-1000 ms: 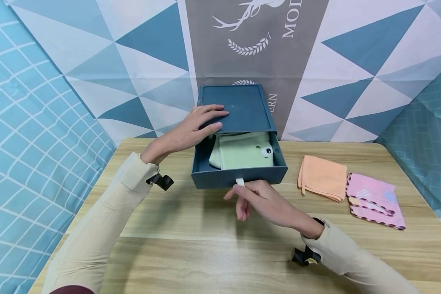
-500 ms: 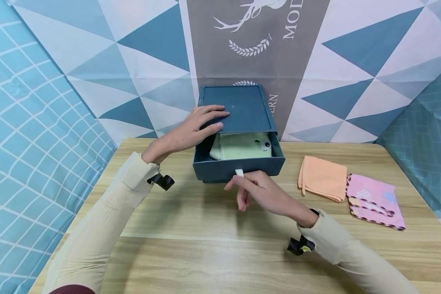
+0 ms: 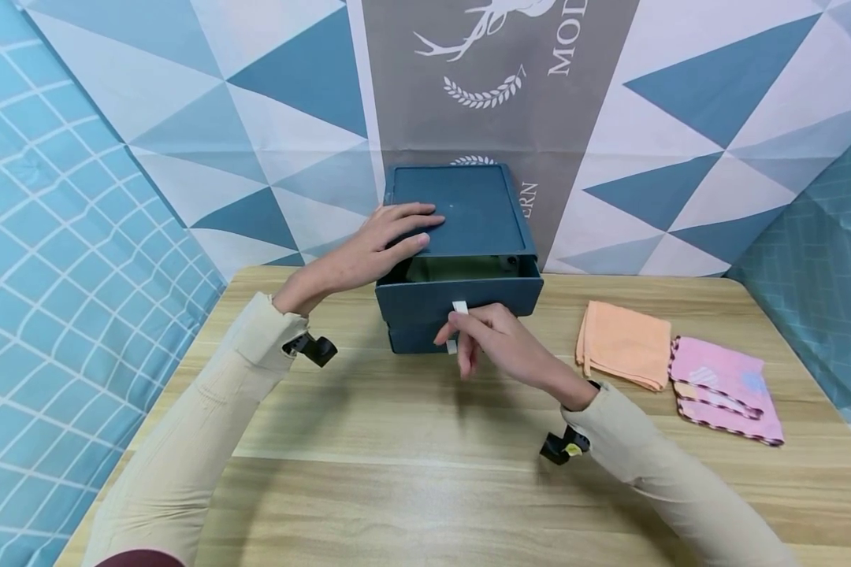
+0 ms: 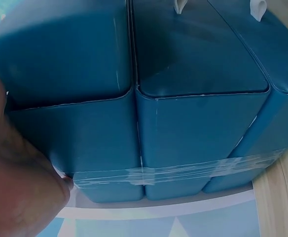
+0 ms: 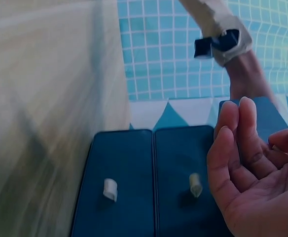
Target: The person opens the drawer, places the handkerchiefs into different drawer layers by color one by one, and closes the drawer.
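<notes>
The blue drawer unit (image 3: 461, 205) stands against the back wall, its top drawer (image 3: 411, 301) partly pulled out. A pale green cloth (image 3: 457, 268) shows in the shadowed gap of that drawer. My left hand (image 3: 369, 248) rests on the unit's top at its left edge, fingers spread; its blurred edge (image 4: 20, 173) shows in the left wrist view. At the drawer's front, my right hand (image 3: 499, 339) pinches the white pull tab (image 3: 459, 306) between thumb and finger. The right wrist view shows this hand (image 5: 262, 173) with its other fingers loosely bent; the tab's grip is hidden there.
An orange folded cloth (image 3: 626, 344) and a pink cloth with a checked edge (image 3: 726, 387) lie on the wooden table (image 3: 369, 488), right of the unit. Lower drawers with white tabs (image 5: 110, 189) are below the top one. Clear tape (image 4: 183, 170) runs along the unit's side.
The top drawer has slid back into the unit, together with my right hand, covering most of the green cloth. The lower drawers' fronts now show more. My left hand stays on top.
</notes>
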Action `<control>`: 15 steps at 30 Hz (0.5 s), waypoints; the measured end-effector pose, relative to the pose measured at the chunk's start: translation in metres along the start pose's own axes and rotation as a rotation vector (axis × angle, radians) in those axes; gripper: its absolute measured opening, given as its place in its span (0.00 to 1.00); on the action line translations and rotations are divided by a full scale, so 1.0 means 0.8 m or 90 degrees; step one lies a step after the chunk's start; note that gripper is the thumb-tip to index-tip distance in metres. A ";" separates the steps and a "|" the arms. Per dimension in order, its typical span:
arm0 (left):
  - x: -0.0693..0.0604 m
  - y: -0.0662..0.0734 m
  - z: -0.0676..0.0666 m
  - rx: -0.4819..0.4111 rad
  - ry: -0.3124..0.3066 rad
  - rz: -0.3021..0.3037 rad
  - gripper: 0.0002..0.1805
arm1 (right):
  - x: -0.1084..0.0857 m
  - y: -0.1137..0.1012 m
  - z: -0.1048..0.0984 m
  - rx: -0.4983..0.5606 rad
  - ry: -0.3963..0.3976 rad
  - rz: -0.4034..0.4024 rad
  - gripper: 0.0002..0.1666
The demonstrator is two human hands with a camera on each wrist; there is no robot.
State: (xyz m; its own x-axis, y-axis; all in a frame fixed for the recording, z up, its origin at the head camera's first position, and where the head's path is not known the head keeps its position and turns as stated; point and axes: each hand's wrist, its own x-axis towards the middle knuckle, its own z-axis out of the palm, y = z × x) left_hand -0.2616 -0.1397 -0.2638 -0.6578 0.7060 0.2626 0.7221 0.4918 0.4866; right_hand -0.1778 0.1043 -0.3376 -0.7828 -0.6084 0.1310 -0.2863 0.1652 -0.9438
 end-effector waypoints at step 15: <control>0.001 0.004 0.008 0.030 0.026 -0.017 0.27 | 0.036 0.013 -0.020 0.080 0.016 0.014 0.29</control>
State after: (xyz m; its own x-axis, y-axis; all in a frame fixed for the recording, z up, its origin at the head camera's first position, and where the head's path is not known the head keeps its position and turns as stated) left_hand -0.2584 -0.1348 -0.2674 -0.6842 0.6718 0.2838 0.7130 0.5343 0.4541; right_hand -0.2124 0.1012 -0.3391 -0.8022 -0.5857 0.1157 -0.1981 0.0784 -0.9770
